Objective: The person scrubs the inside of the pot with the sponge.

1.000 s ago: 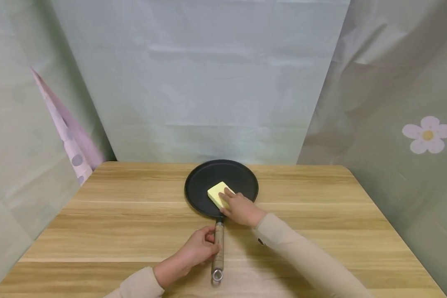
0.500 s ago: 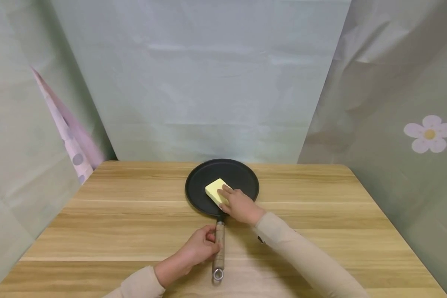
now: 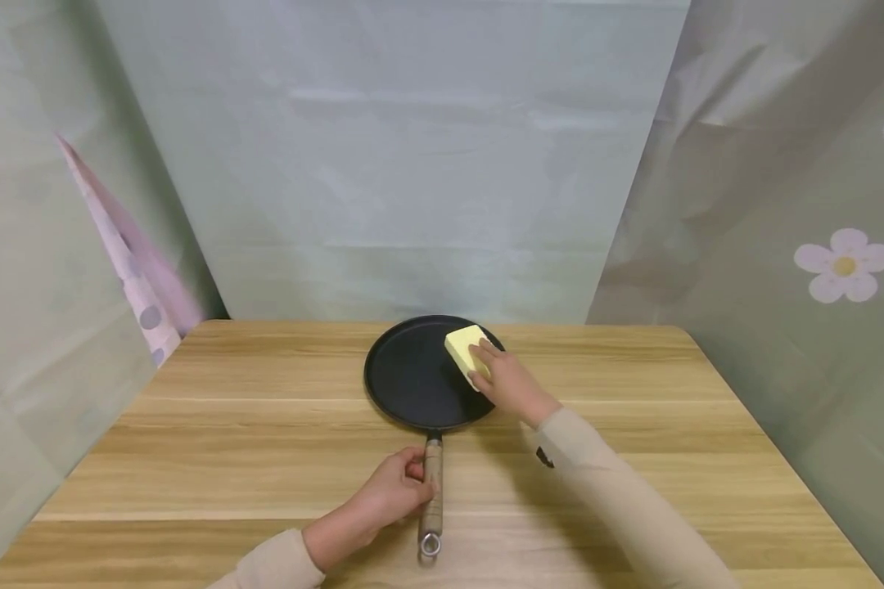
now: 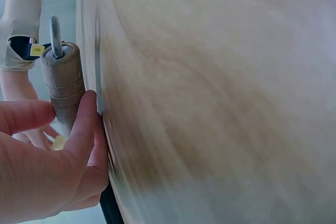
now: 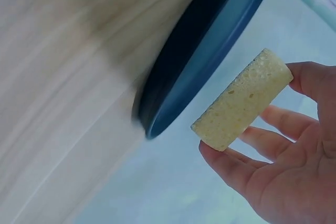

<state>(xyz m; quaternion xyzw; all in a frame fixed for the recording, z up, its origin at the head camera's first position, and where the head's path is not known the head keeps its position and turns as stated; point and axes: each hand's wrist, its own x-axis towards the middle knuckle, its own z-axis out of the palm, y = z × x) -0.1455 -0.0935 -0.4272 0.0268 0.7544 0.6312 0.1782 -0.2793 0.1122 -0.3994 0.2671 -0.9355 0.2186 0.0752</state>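
Note:
A round black flat pan (image 3: pixel 410 372) lies on the wooden table, its wooden handle (image 3: pixel 432 517) pointing toward me. My left hand (image 3: pixel 385 492) pinches that handle between thumb and fingers; the left wrist view shows the handle (image 4: pixel 62 77) with its metal hanging ring. Over the pan's right side, my right hand (image 3: pixel 514 384) holds a pale yellow sponge (image 3: pixel 462 343) by its edges. In the right wrist view, a gap shows between the sponge (image 5: pixel 244 100) and the pan's rim (image 5: pixel 210 59), so it seems lifted off the surface.
The wood-grain table (image 3: pixel 228 442) stretches to both sides of the pan. Behind it hangs a pale cloth backdrop (image 3: pixel 412 164), with a flower-printed cloth (image 3: pixel 766 245) on the right. A dark device (image 3: pixel 544 457) shows at my right cuff.
My right hand has carried the sponge from the pan's middle to the right and toward its far right edge. My left hand keeps its hold on the handle, and the pan stays in place.

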